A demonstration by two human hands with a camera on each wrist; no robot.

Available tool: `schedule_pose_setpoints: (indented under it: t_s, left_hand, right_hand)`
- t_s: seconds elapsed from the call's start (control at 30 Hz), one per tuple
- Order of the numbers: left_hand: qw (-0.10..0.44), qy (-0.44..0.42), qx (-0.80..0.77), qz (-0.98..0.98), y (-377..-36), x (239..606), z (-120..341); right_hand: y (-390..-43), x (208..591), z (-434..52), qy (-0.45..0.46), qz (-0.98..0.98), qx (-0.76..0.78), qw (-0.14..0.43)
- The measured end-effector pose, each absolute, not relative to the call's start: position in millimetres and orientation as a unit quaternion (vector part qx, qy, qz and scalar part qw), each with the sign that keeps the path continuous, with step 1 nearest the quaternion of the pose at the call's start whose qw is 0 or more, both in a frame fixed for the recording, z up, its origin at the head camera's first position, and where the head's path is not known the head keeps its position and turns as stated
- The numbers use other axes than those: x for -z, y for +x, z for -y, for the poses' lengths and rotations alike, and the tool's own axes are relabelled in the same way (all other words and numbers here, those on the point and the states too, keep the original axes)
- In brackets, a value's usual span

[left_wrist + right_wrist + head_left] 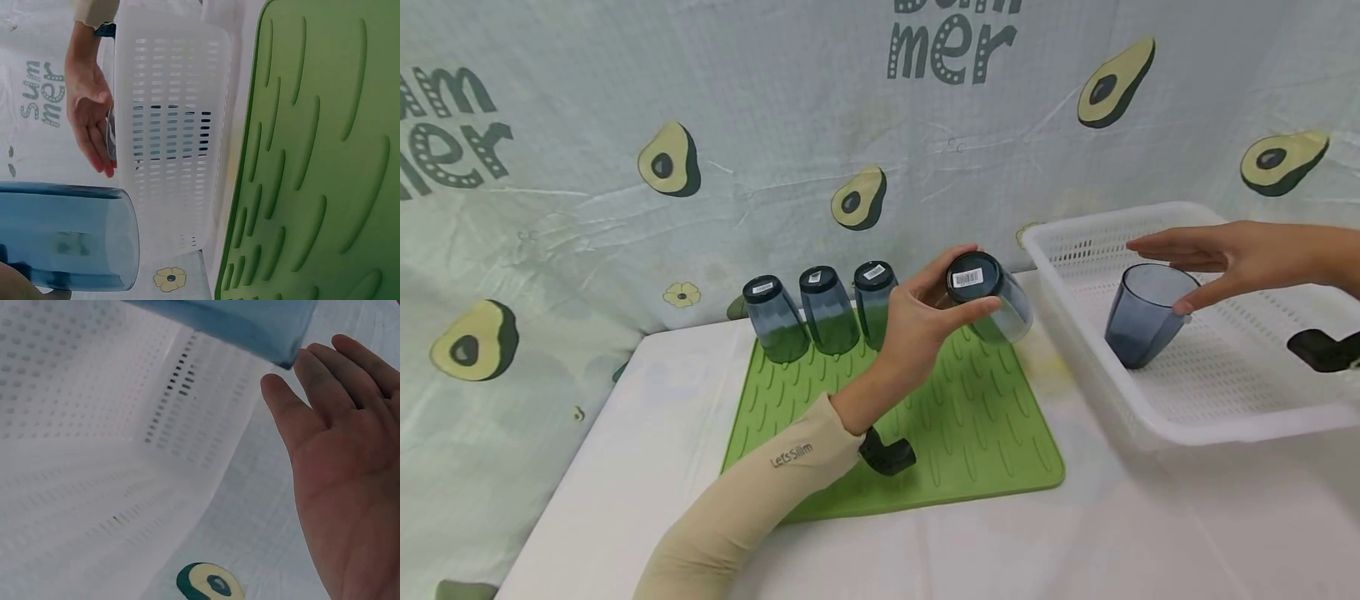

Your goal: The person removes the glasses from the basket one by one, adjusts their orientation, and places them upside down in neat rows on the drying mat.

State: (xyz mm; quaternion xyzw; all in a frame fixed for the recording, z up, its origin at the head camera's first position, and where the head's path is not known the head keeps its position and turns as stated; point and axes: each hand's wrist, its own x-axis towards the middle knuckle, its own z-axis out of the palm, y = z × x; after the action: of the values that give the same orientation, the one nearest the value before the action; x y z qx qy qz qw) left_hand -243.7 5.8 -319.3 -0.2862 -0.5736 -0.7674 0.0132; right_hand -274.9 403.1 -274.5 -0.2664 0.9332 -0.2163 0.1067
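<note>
Three tumblers (820, 310) are already sitting upside down at 12 o'clock on the green mat (985, 433), and my left hand (925, 321) is gripping a fourth cup (988, 296), tilted above it. I'm guessing flipping it fully before lowering works best. My right hand (1225, 258) is hovering flat and released over another cup (1142, 315) in the white basket (1225, 417) at 3 o'clock.

I see a white table (647, 433) against a pale cloth backdrop (775, 100) printed with avocados (668, 160) and dark lettering (951, 46). The cloth is creased, the light soft and even. A small flower (681, 293) sits low on the print.
</note>
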Motion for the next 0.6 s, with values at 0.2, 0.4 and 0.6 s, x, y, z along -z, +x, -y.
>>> schedule_pose_setpoints:
  t_s: [0.2,0.4,0.6]
  left_hand:
    - [0.010,-0.265,0.774,0.576,-244.5,319.3,-5.1]
    - [0.017,-0.253,0.772,0.583,-247.9,320.4,-1.9]
    - [0.011,-0.227,0.777,0.587,-253.8,321.1,-1.5]
  right_hand:
    - [-281.3,281.8,-406.2,-0.301,-0.910,0.260,0.121]
    - [-286.0,283.0,-406.5,-0.273,-0.916,0.256,0.143]
    - [-287.0,282.6,-404.2,-0.260,-0.917,0.248,0.174]
